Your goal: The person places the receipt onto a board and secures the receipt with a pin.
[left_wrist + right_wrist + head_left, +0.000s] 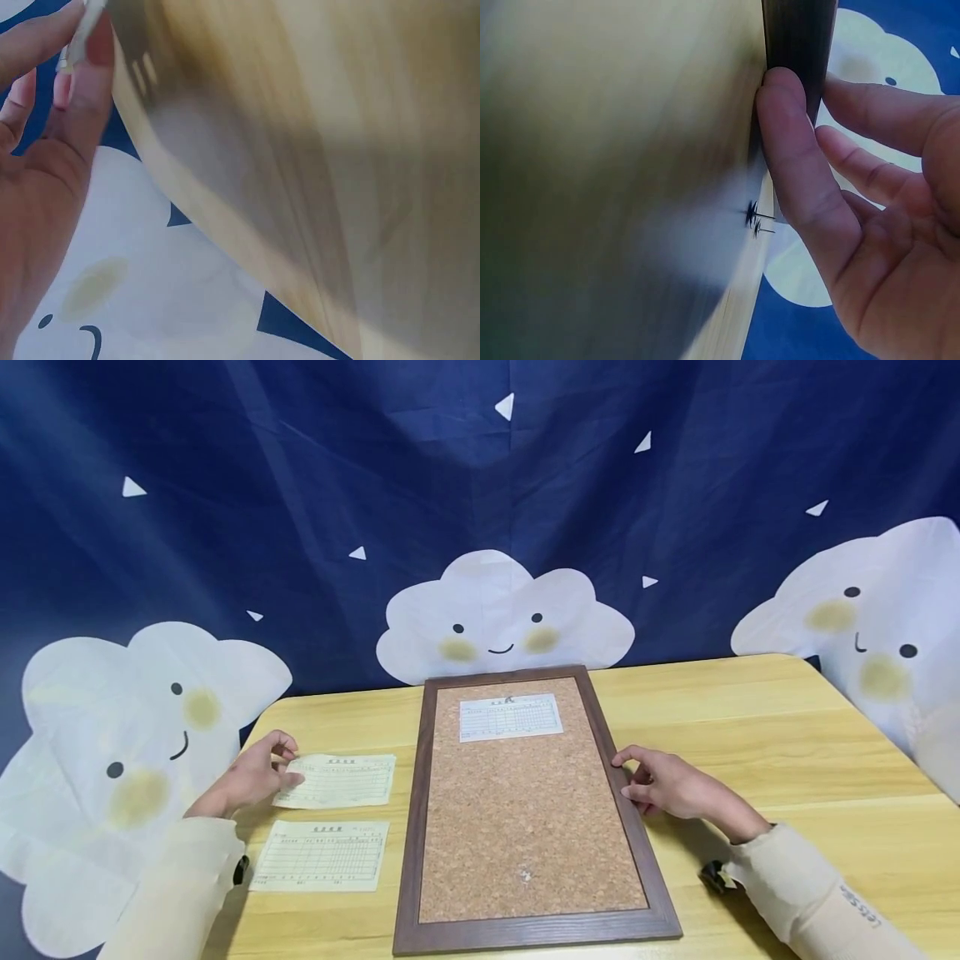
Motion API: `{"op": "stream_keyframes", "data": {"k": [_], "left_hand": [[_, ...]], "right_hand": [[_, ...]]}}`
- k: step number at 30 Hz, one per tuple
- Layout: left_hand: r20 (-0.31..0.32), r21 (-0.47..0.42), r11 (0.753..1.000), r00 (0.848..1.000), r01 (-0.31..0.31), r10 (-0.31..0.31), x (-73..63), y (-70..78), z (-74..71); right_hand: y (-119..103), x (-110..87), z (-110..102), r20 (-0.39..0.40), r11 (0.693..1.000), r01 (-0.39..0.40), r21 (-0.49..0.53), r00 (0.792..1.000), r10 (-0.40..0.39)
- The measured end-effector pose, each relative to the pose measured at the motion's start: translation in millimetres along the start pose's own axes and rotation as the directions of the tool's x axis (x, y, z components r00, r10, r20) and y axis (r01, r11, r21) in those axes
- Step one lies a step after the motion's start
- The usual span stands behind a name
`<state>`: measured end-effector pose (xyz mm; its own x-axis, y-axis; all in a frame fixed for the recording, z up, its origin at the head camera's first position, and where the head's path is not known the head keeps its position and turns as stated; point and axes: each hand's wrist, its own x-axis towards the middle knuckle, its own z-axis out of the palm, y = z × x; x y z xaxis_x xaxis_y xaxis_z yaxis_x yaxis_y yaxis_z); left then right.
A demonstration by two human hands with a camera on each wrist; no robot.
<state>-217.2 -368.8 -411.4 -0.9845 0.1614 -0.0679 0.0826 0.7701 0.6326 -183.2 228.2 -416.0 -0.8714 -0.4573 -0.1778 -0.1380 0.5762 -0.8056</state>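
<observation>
A framed corkboard (525, 827) lies on the table with its dark brown frame. A printed form slip (510, 722) is fixed near its top, with a small dark pin at its upper edge. My left hand (258, 772) pinches the left end of the upper slip (345, 781) in a pair of slips on the left. In the left wrist view, the paper's edge (81, 41) shows between thumb and fingers. At the board's right side, my right hand (671, 785) grips the frame edge (799, 45), thumb against its side.
Below the held slip lies a second form slip (321, 857). Small black pins (751, 214) with thin needles show beside the frame near my right thumb. The wooden table (787, 735) ends at a blue cloud-patterned curtain (480, 485).
</observation>
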Motion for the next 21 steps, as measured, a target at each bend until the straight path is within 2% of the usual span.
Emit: {"op": "stream_keyframes", "data": {"k": [5,14,21], "left_hand": [[0.001,-0.048,0.997,0.998,0.058,-0.058,0.1,2.6,-3.6],[0.017,-0.111,0.991,0.997,0.073,-0.071,-0.9,2.8,-5.0],[0.033,-0.094,0.99,0.994,0.106,-0.104,-1.4,3.6,-4.7]], "right_hand": [[-0.1,-0.2,-1.0,0.0,1.0,-0.002,0.0,1.0,0.002],[-1.7,0.1,-1.3,-0.002,1.0,-0.001,0.002,1.0,0.001],[-1.1,0.6,1.3,-0.004,1.0,-0.004,0.02,1.0,0.004]]}}
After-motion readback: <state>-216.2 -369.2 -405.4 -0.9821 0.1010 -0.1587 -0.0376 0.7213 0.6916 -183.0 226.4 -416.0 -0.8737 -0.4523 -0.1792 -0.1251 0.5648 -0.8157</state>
